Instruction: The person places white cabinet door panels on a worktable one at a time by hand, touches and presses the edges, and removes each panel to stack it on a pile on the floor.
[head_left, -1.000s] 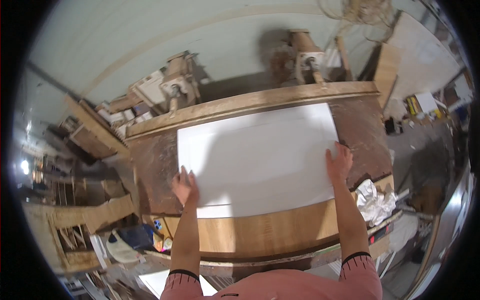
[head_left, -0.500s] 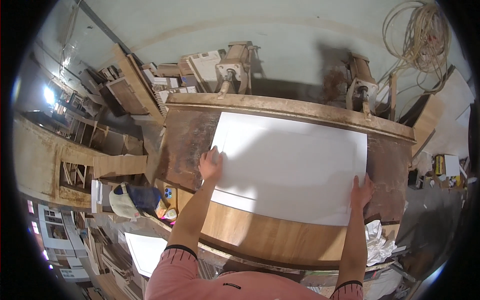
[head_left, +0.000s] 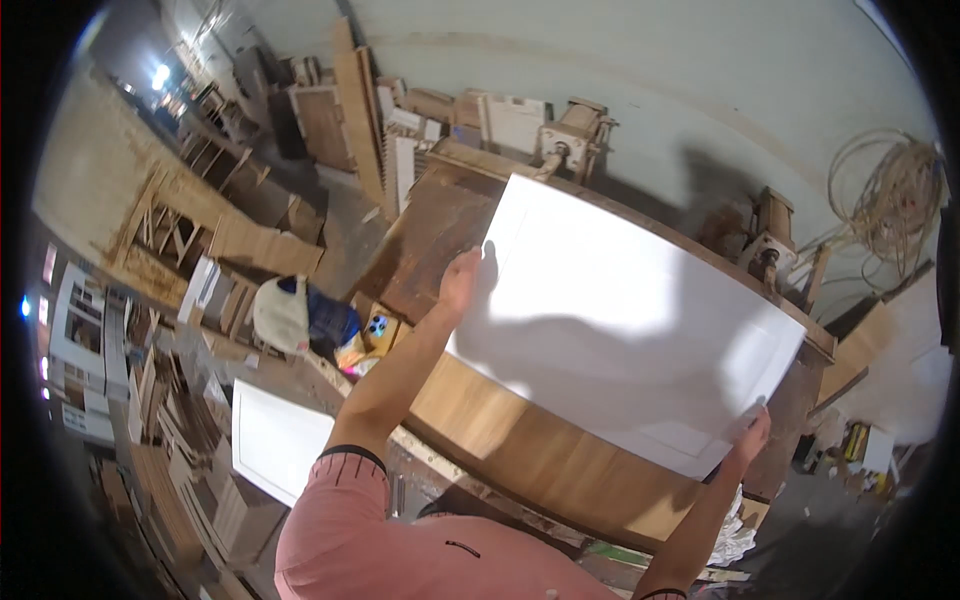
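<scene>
A white rectangular panel [head_left: 600, 330] with a shallow recessed border lies between my hands, tilted in view over the workbench. My left hand [head_left: 460, 282] grips its left edge, the thumb on top and the other fingers mostly hidden beneath. At the opposite edge, near the front corner, my right hand [head_left: 752, 435] is closed on the panel too, thumb uppermost. The panel's far edge overlaps the rail at the back of the bench, and it appears raised off the surface. Under its near side shows a light wood-grain board [head_left: 480, 405] on the dark bench top [head_left: 425, 235].
Two cylinder clamps [head_left: 572, 135] [head_left: 770, 240] stand behind the rail. At the bench's left end are a cap [head_left: 285, 315] and a phone [head_left: 378, 326]. Another white panel [head_left: 275, 440] lies lower left, near stacked wood offcuts [head_left: 180, 470]. Coiled hose [head_left: 890, 195] hangs on the wall.
The view has turned, so the bench now slants down to the right. The white panel has come up from the bench, and my hands have closed around its side edges.
</scene>
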